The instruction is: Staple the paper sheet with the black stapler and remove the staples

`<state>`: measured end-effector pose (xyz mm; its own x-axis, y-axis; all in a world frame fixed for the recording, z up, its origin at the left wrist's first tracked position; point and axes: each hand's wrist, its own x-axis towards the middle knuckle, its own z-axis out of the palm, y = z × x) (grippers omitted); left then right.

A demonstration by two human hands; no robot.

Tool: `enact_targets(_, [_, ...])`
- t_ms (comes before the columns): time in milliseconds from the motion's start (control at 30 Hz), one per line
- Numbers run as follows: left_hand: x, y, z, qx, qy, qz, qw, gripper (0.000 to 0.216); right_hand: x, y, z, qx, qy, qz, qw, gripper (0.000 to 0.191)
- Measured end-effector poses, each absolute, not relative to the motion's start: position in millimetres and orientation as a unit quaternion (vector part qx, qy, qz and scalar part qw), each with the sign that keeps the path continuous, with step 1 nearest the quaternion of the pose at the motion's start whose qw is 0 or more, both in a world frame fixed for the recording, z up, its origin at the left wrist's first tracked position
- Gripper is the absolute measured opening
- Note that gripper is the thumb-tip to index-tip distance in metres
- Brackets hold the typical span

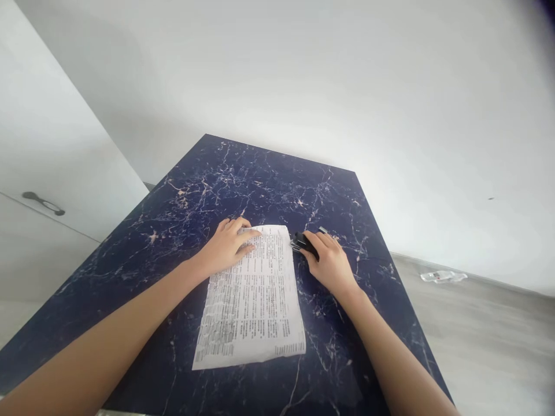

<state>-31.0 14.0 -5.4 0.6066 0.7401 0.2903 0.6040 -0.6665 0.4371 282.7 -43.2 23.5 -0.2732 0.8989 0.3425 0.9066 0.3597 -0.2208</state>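
A printed sheet of paper (254,300) lies on a dark blue marbled table (243,185). My left hand (228,245) rests flat on the sheet's far left corner, fingers stretched out and pressing it down. My right hand (329,263) is wrapped over a black stapler (301,241) whose mouth sits at the sheet's far right corner. The back part of the stapler is hidden under my fingers.
A white wall stands behind the table. To the left is a white cabinet with a dark handle (43,203). On the grey floor to the right lies a crumpled clear plastic bottle (442,277). The table's right edge runs close by my right forearm.
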Motion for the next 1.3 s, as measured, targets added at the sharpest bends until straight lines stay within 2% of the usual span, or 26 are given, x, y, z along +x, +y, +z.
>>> enact_targets(167, [-32,13,-7,0.881,0.382,0.236,0.153,0.033,308,-39,30,-0.629,-0.756,0.051,0.174,0.021])
enact_targets(300, [-31,13,-9,0.886,0.384,0.223,0.135,0.033,293,-41,33,-0.662,-0.707,0.061,0.241,0.011])
enact_targets(433, [-30,13,-7,0.879,0.392,0.237,0.134,0.032,233,-57,37,-0.607,-0.725,0.166,0.279,0.014])
enact_targets(533, [-32,14,-2,0.85,0.416,0.286,0.149,0.032,188,-69,36,-0.521,-0.767,0.23,0.294,0.035])
enact_targets(600, [-33,15,0,0.824,0.435,0.327,0.158,0.031,175,-75,35,-0.518,-0.771,0.256,0.268,0.039])
enact_targets(700, [-36,17,2,0.786,0.458,0.383,0.16,0.027,189,-86,35,-0.563,-0.752,0.263,0.219,0.032])
enact_targets(767, [-36,17,2,0.773,0.468,0.398,0.157,0.024,214,-97,36,-0.582,-0.739,0.263,0.217,0.035])
enact_targets(1033, [-29,13,2,0.787,0.491,0.35,0.132,0.02,299,-135,43,-0.674,-0.646,0.306,0.188,0.041])
enact_targets(1100, [-29,14,1,0.784,0.493,0.353,0.135,0.021,311,-131,46,-0.655,-0.638,0.338,0.226,0.045])
enact_targets(1133, [-30,14,1,0.781,0.493,0.358,0.14,0.022,318,-126,47,-0.643,-0.631,0.336,0.274,0.043])
enact_targets(1233, [-32,17,-1,0.773,0.49,0.372,0.154,0.024,340,-95,42,-0.619,-0.617,0.234,0.425,0.046])
enact_targets(1300, [-34,18,-2,0.769,0.49,0.38,0.156,0.024,349,-68,29,-0.632,-0.652,0.152,0.391,0.048])
